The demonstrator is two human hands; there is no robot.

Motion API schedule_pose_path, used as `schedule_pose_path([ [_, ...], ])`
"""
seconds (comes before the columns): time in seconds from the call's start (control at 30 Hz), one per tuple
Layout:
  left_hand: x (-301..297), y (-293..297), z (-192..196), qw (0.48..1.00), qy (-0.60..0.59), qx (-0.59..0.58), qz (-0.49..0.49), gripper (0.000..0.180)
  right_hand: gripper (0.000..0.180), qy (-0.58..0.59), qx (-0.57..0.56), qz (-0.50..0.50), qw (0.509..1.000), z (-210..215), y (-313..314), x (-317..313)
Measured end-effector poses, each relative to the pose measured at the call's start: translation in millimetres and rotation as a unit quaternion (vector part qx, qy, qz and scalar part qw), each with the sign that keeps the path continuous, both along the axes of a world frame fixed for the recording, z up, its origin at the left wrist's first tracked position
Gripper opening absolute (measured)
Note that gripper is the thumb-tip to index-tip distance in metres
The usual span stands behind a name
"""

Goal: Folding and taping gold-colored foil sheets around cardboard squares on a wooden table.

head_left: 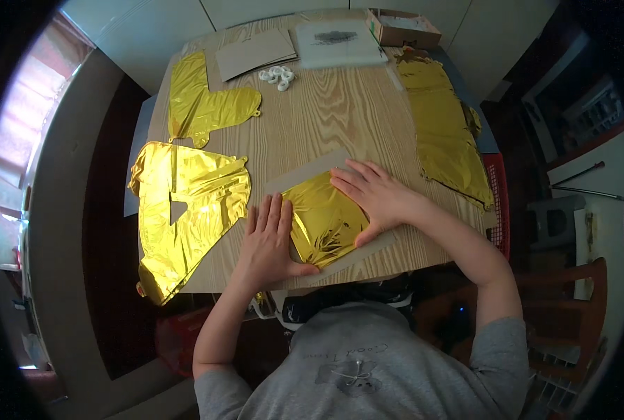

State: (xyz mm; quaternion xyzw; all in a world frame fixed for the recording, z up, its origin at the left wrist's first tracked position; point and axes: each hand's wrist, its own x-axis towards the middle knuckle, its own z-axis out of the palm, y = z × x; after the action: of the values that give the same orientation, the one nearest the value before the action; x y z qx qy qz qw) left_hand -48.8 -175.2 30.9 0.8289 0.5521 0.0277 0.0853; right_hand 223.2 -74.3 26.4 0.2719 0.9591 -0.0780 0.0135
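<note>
A folded gold foil balloon point(322, 213) lies on a grey cardboard sheet point(308, 171) near the table's front edge. Flat against its left side rests my left hand point(268, 241), fingers stretched out and thumb along the near edge. My right hand point(378, 196) presses on the right side with fingers spread. Neither hand grips anything. Left of them lies a flat gold foil balloon point(210, 185) with a triangular hole, its lower corner past the table edge. Beyond it is a smaller L-shaped gold foil balloon point(203, 105).
Several gold foil pieces are stacked along the right side point(448, 133). At the back are cardboard sheets point(256, 54), white rings point(278, 75), a translucent sheet point(340, 45) with a dark smudge, and an open cardboard box point(404, 29). A red basket point(497, 203) stands beside the table's right edge.
</note>
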Motion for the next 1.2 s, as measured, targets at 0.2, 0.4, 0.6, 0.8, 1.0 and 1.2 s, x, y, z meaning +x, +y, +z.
schedule_pose_path([
  [0.2,-2,1,4,1.0,-0.002,-0.01,-0.002,0.135,0.123,-0.002,0.001,0.0,1.0,0,2,-1],
  [0.4,0,-22,-3,0.967,-0.231,-0.042,0.1,0.114,0.123,0.012,0.001,-0.002,1.0,-2,3,1],
  [0.6,10,-29,3,0.618,-0.685,-0.222,0.315,0.064,0.122,0.025,-0.013,-0.008,1.0,-2,3,2],
  [0.8,-5,1,13,0.524,-0.695,-0.268,0.413,0.055,0.121,0.044,-0.02,-0.01,0.999,-4,4,2],
  [1.0,4,19,22,0.689,-0.539,-0.338,0.348,0.042,0.12,0.061,-0.025,-0.01,0.998,-4,6,4],
  [1.2,5,17,15,0.623,-0.586,-0.369,0.363,0.044,0.124,0.058,-0.035,0.006,0.998,-2,11,6],
])
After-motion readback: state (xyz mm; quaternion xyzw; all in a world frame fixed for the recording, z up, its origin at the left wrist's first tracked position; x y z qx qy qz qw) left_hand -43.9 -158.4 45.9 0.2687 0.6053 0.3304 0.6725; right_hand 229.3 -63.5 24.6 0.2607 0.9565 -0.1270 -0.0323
